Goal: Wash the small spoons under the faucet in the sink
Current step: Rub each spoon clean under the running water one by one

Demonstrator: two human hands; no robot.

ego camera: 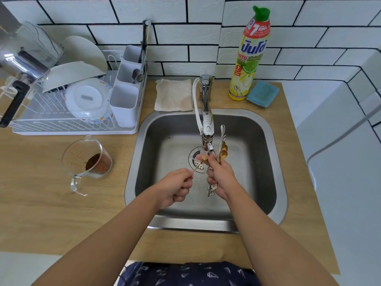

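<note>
The left hand [176, 187] is curled into a loose fist over the sink, its grip pinching the thin handle of a single gold spoon [198, 166] between thumb and forefinger. That spoon runs up toward one o'clock, its bowl reaching the fingertips [203, 157] of the right hand just under the faucet's outlet. The right hand [221, 178] has its grip pressed together around a bundle of small spoons [222, 147]: gold and silver bowls stick out of the fist toward twelve o'clock, just beside the faucet spout, while flower-shaped handle ends hang out below the palm toward six o'clock. Whether water is running cannot be told.

Both hands hover above the drain [195, 159] of the steel sink [268, 162], which is set into a wooden counter [41, 203]. The faucet [206, 120] rises from the sink's twelve o'clock rim and reaches out over the basin, with a white hose looped along its left side.

At eleven o'clock from the sink lies a folded cloth [173, 94]. At one o'clock stands a yellow dish soap bottle [248, 56] with a green cap, a blue sponge [262, 93] just beside it. At nine o'clock sits a glass measuring jug [86, 159] holding something dark brown. At ten o'clock a white dish rack [72, 112] carries bowls, plates and a cutlery caddy.
</note>
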